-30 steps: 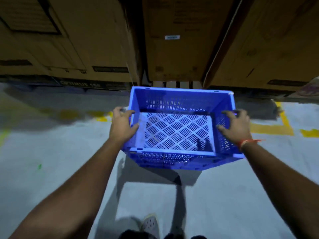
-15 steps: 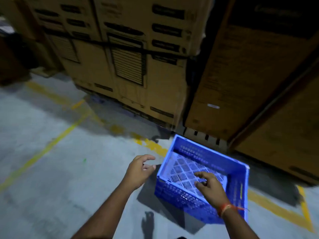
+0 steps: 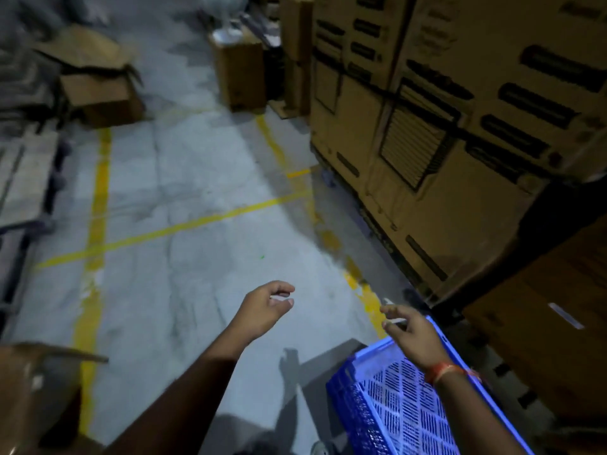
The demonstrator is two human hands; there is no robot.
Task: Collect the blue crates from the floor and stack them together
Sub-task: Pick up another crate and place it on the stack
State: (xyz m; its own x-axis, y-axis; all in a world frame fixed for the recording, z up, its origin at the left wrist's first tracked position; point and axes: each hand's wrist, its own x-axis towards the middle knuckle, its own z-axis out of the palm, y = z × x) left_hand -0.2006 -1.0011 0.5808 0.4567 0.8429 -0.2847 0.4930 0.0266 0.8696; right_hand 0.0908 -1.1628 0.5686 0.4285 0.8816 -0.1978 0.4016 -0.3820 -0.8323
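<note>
At the lower right a blue crate [image 3: 404, 412] sits on the grey concrete floor [image 3: 184, 231], its slatted bottom showing and its near side cut off by the frame edge. The right hand [image 3: 412, 336] hangs over the crate's far left corner with an orange thread band [image 3: 441, 371] on the wrist; its fingers are loosely spread and lightly bent, gripping nothing, and no contact with the rim can be made out. The left hand [image 3: 264, 307] reaches out over bare floor to the left of the crate, clear of it, fingers slack and part-curled with the thumb near the fingertips, also holding nothing. Both forearms run up from the bottom of the view. A brown cardboard flap [image 3: 42, 376] juts in at the lower left. Close along the crate's right side stands a wall of tall cartons [image 3: 437, 159], hemming that side in. Ahead, the floor opens into an aisle marked with yellow lines [image 3: 98, 198], a pallet [image 3: 23, 178] edging it on the left. Farther back an opened box [image 3: 98, 87] and an upright carton [image 3: 238, 73] stand at the aisle's end.
</note>
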